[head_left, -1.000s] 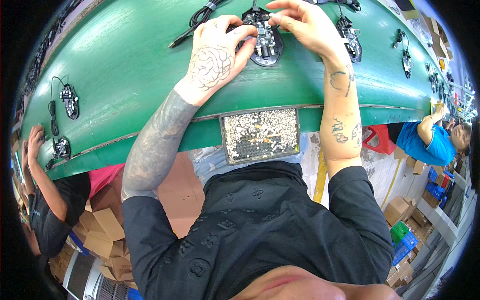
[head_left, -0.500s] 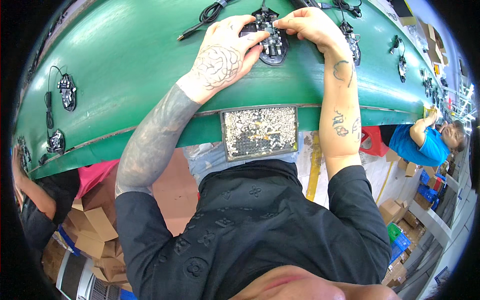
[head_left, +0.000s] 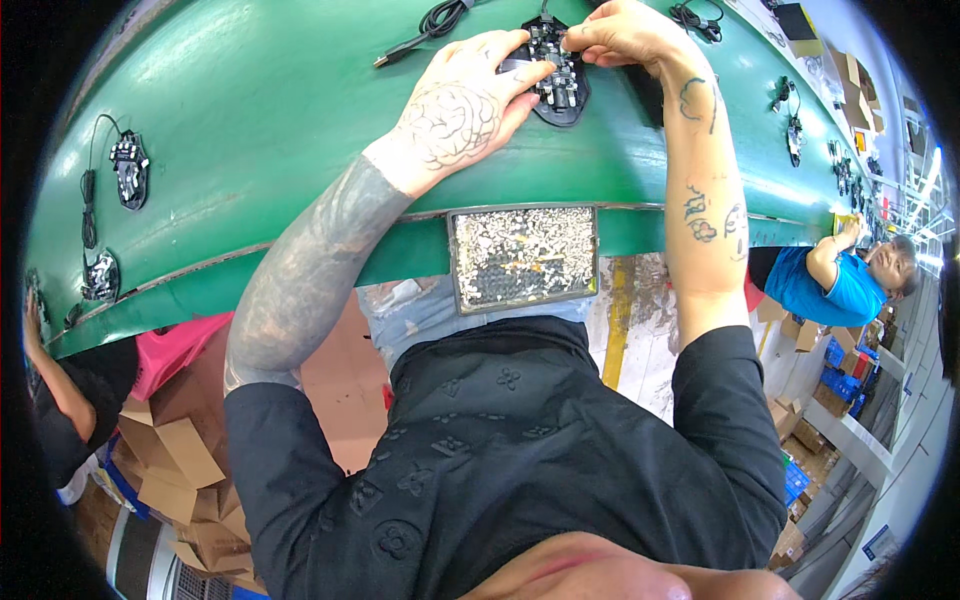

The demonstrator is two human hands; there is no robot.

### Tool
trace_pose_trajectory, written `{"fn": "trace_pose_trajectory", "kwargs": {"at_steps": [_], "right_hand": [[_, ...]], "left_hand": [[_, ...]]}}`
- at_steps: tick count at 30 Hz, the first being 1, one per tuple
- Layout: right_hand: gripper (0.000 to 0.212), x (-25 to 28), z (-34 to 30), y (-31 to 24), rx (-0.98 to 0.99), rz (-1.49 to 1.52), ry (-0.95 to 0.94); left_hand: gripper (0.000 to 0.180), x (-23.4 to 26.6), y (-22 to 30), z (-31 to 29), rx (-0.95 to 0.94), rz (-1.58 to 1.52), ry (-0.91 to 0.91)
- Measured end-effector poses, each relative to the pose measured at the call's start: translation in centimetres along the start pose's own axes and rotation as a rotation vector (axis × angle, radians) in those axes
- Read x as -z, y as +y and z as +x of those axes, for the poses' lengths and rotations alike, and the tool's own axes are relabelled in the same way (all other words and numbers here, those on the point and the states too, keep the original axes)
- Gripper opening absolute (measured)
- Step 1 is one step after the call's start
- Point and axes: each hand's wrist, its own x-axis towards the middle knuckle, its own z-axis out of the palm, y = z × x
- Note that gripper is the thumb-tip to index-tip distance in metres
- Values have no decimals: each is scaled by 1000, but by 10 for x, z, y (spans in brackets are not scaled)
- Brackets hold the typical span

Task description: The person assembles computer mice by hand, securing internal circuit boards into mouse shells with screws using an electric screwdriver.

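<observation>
An opened computer mouse (head_left: 560, 92), its circuit board bare on a black base, lies at the far middle of the green work surface. My left hand (head_left: 462, 105) grips it from the left, with fingertips on the board and the thumb along its side. Over the board's upper right edge, my right hand (head_left: 622, 38) pinches with thumb and forefinger; whatever is between them is too small to make out. Close to my body, a shallow black tray (head_left: 484, 286) holds many tiny white pieces.
More opened mice with cables lie at left (head_left: 130, 170) and right (head_left: 794, 140). A coiled cable (head_left: 436, 22) rests beyond my left hand. A co-worker in a blue shirt (head_left: 815, 290) sits at right; another person's arm (head_left: 65, 390) shows at left. Cardboard boxes (head_left: 180, 460) stand below.
The opened mouse and both hands appear slightly farther right and up. My right forearm has swung right, and the mouse seen beside it is now hidden. The pinch at the board continues.
</observation>
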Motion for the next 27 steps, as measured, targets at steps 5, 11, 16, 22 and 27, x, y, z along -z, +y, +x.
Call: {"fn": "trace_pose_trajectory", "kwargs": {"at_steps": [5,11,16,22,27], "right_hand": [[22,6,5,-13,-14,-183,-86],[28,0,6,-20,-63,-288,-107],[26,16,3,-11,-128,-240,-64],[49,14,-31,-30,20,-661,182],[66,33,-23,54,216,-457,772]], "left_hand": [[36,3,3,-3,7,-40,18],[20,44,24,6,-130,-264,-144],[24,56,51,6,-319,-585,-542],[22,57,52,2,-360,-538,-643],[21,43,58,-5,-433,-516,-566]]}}
